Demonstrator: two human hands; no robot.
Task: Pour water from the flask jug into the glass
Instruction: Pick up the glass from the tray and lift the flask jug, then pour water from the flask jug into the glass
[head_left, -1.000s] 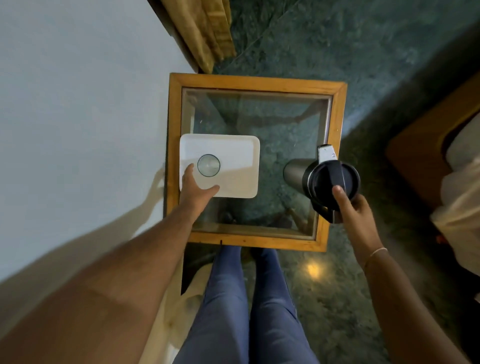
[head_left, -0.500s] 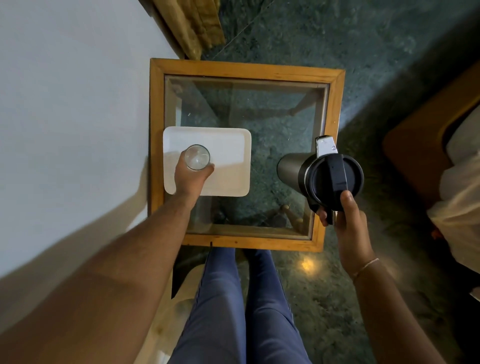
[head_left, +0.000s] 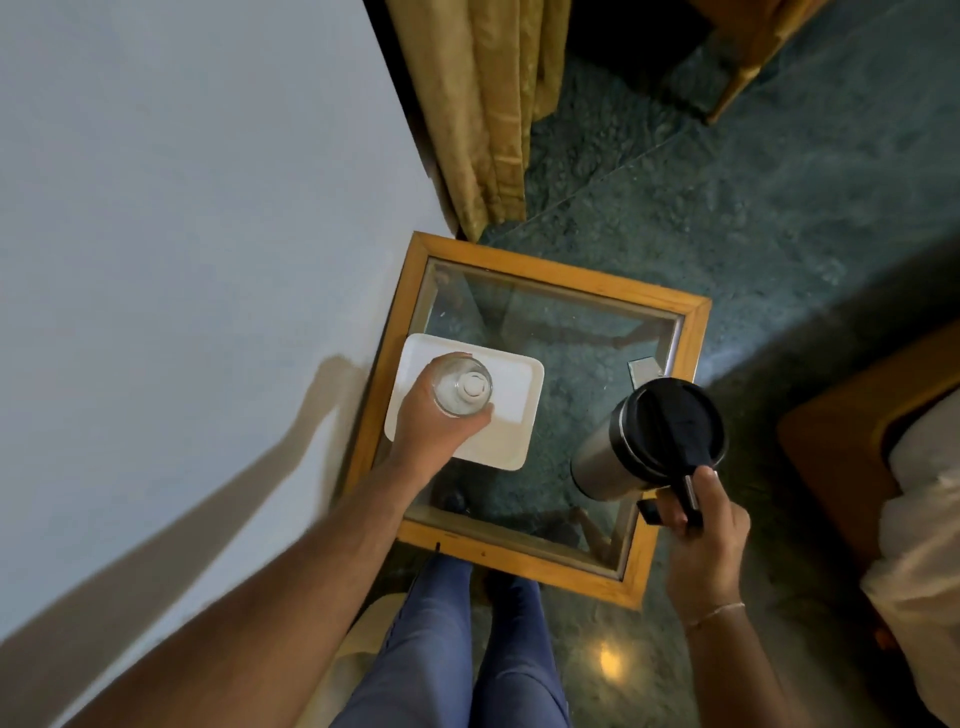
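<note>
A clear drinking glass (head_left: 462, 387) is held upright in my left hand (head_left: 434, 423), lifted above a white rectangular tray (head_left: 511, 415). The glass looks empty. My right hand (head_left: 704, 512) grips the black handle of a steel flask jug (head_left: 613, 449) with a black lid (head_left: 672, 423). The jug is raised over the right side of the table and leans a little, its lid shut. Glass and jug are apart, with bare glass tabletop between them.
The tray lies on a small glass-topped table with a wooden frame (head_left: 550, 280), set against a pale wall (head_left: 182, 234). Gold curtains (head_left: 488, 104) hang behind it. A wooden bed edge (head_left: 852, 415) is at the right. My legs in blue trousers (head_left: 457, 649) are below the table.
My left hand has closed round the glass and lifted it off the tray. My right hand has raised the jug higher, and my head has shifted so the table sits lower in view.
</note>
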